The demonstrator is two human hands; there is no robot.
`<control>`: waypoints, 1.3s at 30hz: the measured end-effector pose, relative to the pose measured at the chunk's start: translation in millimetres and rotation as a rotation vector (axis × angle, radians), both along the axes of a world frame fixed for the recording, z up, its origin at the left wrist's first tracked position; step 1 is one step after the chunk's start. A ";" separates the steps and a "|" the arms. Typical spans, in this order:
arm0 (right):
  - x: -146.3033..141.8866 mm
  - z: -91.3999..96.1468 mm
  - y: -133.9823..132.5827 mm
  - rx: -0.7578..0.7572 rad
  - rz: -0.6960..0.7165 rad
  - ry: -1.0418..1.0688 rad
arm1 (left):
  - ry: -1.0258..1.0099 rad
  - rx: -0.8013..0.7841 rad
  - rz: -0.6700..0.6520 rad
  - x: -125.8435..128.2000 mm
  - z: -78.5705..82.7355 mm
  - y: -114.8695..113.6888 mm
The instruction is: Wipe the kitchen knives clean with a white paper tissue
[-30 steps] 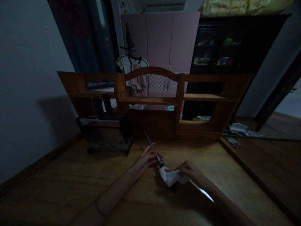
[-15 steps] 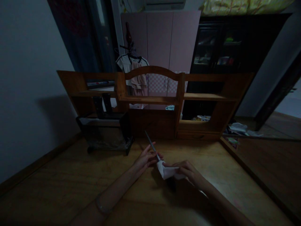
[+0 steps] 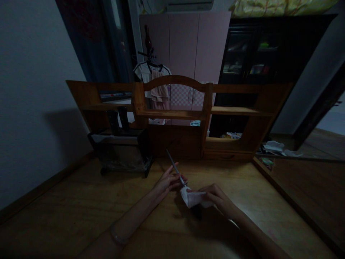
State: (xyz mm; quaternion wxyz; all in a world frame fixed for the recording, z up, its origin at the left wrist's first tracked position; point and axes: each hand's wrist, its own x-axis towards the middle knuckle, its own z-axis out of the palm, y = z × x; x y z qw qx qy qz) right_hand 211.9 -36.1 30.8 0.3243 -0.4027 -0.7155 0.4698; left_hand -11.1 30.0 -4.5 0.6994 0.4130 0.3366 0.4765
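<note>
A slim knife, its grey metal blade pointing away to the upper left, is held slanted above the wooden table. Its dark handle shows below a white cloth or tissue. My left hand has its fingers closed around the blade's lower part, with the index finger extended along it. My right hand pinches the white cloth, which is folded round the knife near the handle end. Dim light and the cloth hide the right fingertips.
A black rack with a clear front and two upright black handles stands on the table at the left. Behind is a wooden shelf unit. Clothes hang beyond it, before a pink wardrobe.
The white cloth has slid slightly down toward the handle, baring a shiny metal part near the blade's base. My left hand has hardly moved.
</note>
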 end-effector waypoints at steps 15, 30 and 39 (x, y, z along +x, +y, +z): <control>3.0 -8.9 4.6 0.007 0.061 0.051 | 0.014 0.012 -0.010 -1.2 -4.8 4.0; 4.7 -5.6 3.6 0.004 0.019 0.042 | -0.011 -0.001 0.000 -0.5 -2.4 0.8; 2.3 5.9 0.4 0.075 -0.008 0.103 | 0.001 -0.029 0.022 -0.8 -0.8 1.5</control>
